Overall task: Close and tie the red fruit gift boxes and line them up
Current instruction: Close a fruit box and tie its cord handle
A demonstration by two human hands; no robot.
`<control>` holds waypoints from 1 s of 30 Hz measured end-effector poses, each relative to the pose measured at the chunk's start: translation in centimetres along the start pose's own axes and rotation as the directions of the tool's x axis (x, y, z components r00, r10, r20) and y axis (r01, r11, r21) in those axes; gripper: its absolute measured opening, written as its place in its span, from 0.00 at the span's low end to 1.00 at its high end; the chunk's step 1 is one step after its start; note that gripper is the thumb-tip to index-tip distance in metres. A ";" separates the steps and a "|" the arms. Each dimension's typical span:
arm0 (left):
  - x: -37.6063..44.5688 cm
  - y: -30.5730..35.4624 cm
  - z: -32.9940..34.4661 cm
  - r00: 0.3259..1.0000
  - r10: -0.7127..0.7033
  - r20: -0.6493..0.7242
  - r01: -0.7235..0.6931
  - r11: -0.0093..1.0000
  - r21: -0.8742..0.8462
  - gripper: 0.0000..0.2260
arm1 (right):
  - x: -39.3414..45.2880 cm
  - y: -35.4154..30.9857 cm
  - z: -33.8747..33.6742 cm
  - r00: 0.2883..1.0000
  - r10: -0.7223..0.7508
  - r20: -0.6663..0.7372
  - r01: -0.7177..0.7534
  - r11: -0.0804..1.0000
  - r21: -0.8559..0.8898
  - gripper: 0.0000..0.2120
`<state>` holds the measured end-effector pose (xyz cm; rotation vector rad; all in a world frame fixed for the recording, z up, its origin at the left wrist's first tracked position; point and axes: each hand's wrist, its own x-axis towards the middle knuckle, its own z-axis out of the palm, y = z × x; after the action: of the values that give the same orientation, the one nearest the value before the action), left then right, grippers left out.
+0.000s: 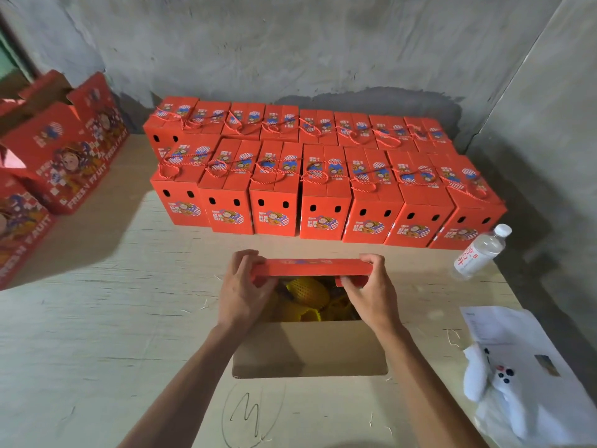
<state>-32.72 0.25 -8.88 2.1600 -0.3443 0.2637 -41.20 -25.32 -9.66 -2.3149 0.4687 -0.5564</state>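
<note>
The closed boxes [323, 176] in the far rows are bright red, with blue, white and yellow cartoon prints and red twisted cords [315, 176]. The near open box [310, 347] has a red far flap [311, 267] and a plain brown near flap. Fruit [307, 292] inside wears yellow netting. At right, a clear bottle [481, 252] has a white cap and red lettering. The table [97, 334] is pale wood.

Left hand [246, 287] and right hand [371, 291] forward, fingers curled, gripping
</note>
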 end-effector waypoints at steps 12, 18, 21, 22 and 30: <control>-0.7 -0.5 -0.4 0.942 -0.048 0.332 -0.059 0.951 0.304 0.36 | -1.2 -0.1 -0.7 0.975 0.015 0.221 0.021 0.987 -0.157 0.56; 0.4 0.4 0.0 0.925 -0.081 0.372 -0.132 0.848 0.513 0.35 | -0.5 -0.6 -0.3 0.985 0.036 0.169 0.013 0.960 -0.281 0.50; 0.8 0.6 0.1 0.913 -0.099 0.396 -0.163 0.801 0.576 0.36 | -0.4 -0.7 -0.3 0.985 0.041 0.170 0.013 0.952 -0.305 0.49; 0.8 0.6 0.2 0.911 -0.108 0.399 -0.159 0.800 0.578 0.36 | -0.5 -0.7 -0.4 0.985 0.044 0.169 0.009 0.953 -0.304 0.48; 0.9 0.6 0.0 0.911 -0.136 0.389 -0.102 0.840 0.532 0.37 | 0.5 -1.0 -1.6 0.975 -0.010 0.222 0.111 0.885 -0.451 0.41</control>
<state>-32.10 -0.18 -8.12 2.7895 -0.5401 -0.1407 -41.44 -25.78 -7.78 -2.8174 0.4627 -0.2295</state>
